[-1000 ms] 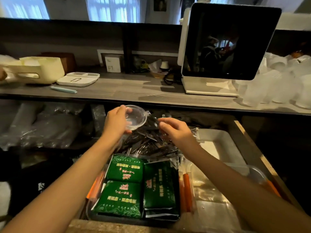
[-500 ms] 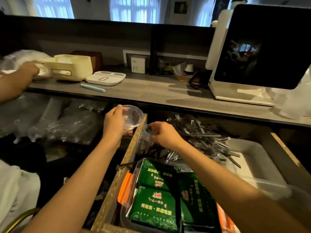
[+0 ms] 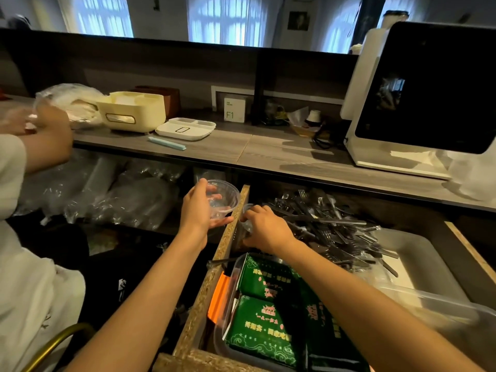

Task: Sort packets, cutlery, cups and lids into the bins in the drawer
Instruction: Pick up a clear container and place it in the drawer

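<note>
1. Green packets (image 3: 271, 310) fill the bin (image 3: 230, 350) at the drawer's (image 3: 204, 299) near left corner.
2. Right hand (image 3: 268, 229), fingers curled, pinches a small clear cup (image 3: 246, 210) beside the left wall.
3. Left hand (image 3: 200, 210) grips a lid (image 3: 224, 200), fingers curled round its rim, outside that wall.
4. Cutlery (image 3: 330, 232) lies heaped at the rear.

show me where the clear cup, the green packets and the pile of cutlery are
clear cup (image 3: 224, 201): head view, on its transparent side wall, held in the left hand
green packets (image 3: 259, 327): head view, on the front packet's printed face
pile of cutlery (image 3: 326, 224): head view, on the middle of the heap
</note>
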The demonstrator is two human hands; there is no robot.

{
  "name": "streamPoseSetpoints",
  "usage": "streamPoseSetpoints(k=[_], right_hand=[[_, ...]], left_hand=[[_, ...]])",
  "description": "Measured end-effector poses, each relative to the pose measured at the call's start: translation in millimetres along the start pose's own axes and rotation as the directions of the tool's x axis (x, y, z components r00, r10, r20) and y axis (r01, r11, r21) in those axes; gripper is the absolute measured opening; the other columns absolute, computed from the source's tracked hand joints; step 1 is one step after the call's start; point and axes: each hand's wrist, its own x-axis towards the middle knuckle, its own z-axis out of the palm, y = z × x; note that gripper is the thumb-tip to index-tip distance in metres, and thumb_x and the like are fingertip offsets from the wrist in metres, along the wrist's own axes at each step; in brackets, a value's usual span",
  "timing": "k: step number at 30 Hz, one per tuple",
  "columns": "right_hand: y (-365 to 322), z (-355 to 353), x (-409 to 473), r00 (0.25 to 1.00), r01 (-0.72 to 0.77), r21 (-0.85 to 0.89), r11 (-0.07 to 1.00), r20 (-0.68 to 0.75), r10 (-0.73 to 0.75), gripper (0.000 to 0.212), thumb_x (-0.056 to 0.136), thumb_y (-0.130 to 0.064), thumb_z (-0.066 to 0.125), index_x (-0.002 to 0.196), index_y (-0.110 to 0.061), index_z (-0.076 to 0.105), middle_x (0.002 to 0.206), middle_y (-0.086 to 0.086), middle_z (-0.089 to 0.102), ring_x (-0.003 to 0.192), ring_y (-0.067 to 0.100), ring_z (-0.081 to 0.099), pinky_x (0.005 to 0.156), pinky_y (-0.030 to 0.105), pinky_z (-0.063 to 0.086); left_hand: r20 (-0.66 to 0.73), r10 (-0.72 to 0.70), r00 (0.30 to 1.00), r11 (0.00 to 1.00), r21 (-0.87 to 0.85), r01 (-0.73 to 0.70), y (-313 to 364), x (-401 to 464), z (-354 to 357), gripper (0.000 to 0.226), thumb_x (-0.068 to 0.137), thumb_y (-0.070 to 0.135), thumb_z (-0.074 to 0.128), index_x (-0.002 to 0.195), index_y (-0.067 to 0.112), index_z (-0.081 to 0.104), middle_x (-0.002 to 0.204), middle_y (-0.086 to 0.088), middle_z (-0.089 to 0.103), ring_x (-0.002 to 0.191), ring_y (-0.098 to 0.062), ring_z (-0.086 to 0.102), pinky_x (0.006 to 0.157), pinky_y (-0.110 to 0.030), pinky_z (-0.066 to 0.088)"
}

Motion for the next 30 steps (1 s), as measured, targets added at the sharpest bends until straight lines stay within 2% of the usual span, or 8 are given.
streamPoseSetpoints(k=[5, 9, 13, 16, 20, 23, 26, 30], right_hand=[[-5, 7, -2, 1.0, 0.005, -0.035, 0.999, -0.005, -0.005, 0.07, 0.076, -0.037, 0.075, 0.134, -0.012, 0.045, 0.129, 0.01, 0.05, 0.121, 0.028, 0.044, 0.098, 0.04, 0.044], [-6, 10, 0, 0.994, -0.096, 0.073, 0.993, 0.06, 0.092, 0.073, 0.077, -0.034, 0.076, 0.135, -0.013, 0.037, 0.119, 0.014, 0.057, 0.111, 0.032, 0.055, 0.089, 0.042, 0.049], [-1, -1, -1, 0.99, -0.129, 0.195, 0.972, -0.031, 0.137, 0.077, 0.073, -0.039, 0.08, 0.135, -0.017, 0.041, 0.118, 0.009, 0.062, 0.108, 0.027, 0.058, 0.085, 0.041, 0.053], [6, -26, -13, 0.985, -0.08, 0.382, 0.92, -0.113, 0.133, 0.085, 0.069, -0.044, 0.083, 0.142, -0.025, 0.042, 0.112, 0.002, 0.063, 0.101, 0.019, 0.06, 0.083, 0.035, 0.053], [10, -58, -36, 0.938, -0.059, 0.637, 0.769, -0.227, 0.26, 0.049, 0.076, -0.037, 0.08, 0.117, -0.022, 0.058, 0.099, -0.002, 0.061, 0.087, 0.012, 0.061, 0.068, 0.023, 0.053], [11, -77, -54, 0.853, -0.027, 0.784, 0.621, -0.306, 0.423, 0.031, 0.078, -0.038, 0.078, 0.096, -0.019, 0.061, 0.086, -0.001, 0.065, 0.072, 0.009, 0.06, 0.054, 0.013, 0.043], [1, -89, -71, 0.85, 0.06, 0.74, 0.67, -0.39, 0.354, 0.022, 0.082, -0.039, 0.074, 0.091, -0.022, 0.063, 0.092, -0.003, 0.065, 0.076, 0.003, 0.058, 0.059, 0.011, 0.043], [-9, -74, -79, 0.926, 0.054, 0.552, 0.832, -0.339, 0.165, 0.019, 0.086, -0.041, 0.067, 0.097, -0.026, 0.062, 0.106, -0.011, 0.052, 0.094, -0.002, 0.052, 0.076, 0.01, 0.044]], left_hand=[[0.009, 0.016, 1.0, 1.0, 0.006, -0.016, 3, -9, -3, 0.037, 0.105, 0.045, 0.037, 0.103, 0.017, 0.061, 0.115, -0.014, 0.064, 0.094, -0.034, 0.07, 0.049, -0.031, 0.057], [0.018, 0.013, 1.0, 1.0, 0.018, -0.013, 3, -14, -6, 0.039, 0.106, 0.046, 0.035, 0.101, 0.018, 0.062, 0.114, -0.014, 0.064, 0.095, -0.034, 0.069, 0.05, -0.032, 0.057], [0.017, 0.019, 1.0, 1.0, 0.019, -0.019, 2, -16, -10, 0.043, 0.106, 0.046, 0.033, 0.099, 0.016, 0.062, 0.111, -0.014, 0.065, 0.089, -0.033, 0.07, 0.05, -0.032, 0.057], [0.023, 0.033, 0.999, 0.999, 0.024, -0.033, 4, -18, -12, 0.046, 0.106, 0.047, 0.032, 0.1, 0.016, 0.064, 0.111, -0.015, 0.065, 0.088, -0.032, 0.07, 0.05, -0.031, 0.056], [0.029, 0.003, 1.0, 0.999, 0.053, -0.005, 5, -22, -6, 0.047, 0.105, 0.052, 0.032, 0.101, 0.018, 0.063, 0.112, -0.015, 0.066, 0.09, -0.03, 0.07, 0.056, -0.035, 0.058], [0.069, -0.037, 0.997, 0.994, 0.105, 0.029, 3, -29, 5, 0.052, 0.103, 0.058, 0.03, 0.104, 0.018, 0.063, 0.114, -0.016, 0.065, 0.092, -0.032, 0.07, 0.061, -0.037, 0.059], [0.166, -0.064, 0.984, 0.987, 0.156, 0.038, 0, -41, 19, 0.06, 0.102, 0.061, 0.025, 0.105, 0.016, 0.064, 0.109, -0.017, 0.068, 0.084, -0.03, 0.073, 0.059, -0.036, 0.059], [0.303, -0.153, 0.941, 0.982, 0.157, 0.109, -1, -47, 33, 0.072, 0.096, 0.072, 0.025, 0.112, 0.016, 0.067, 0.104, -0.016, 0.074, 0.084, -0.028, 0.076, 0.061, -0.036, 0.061]])
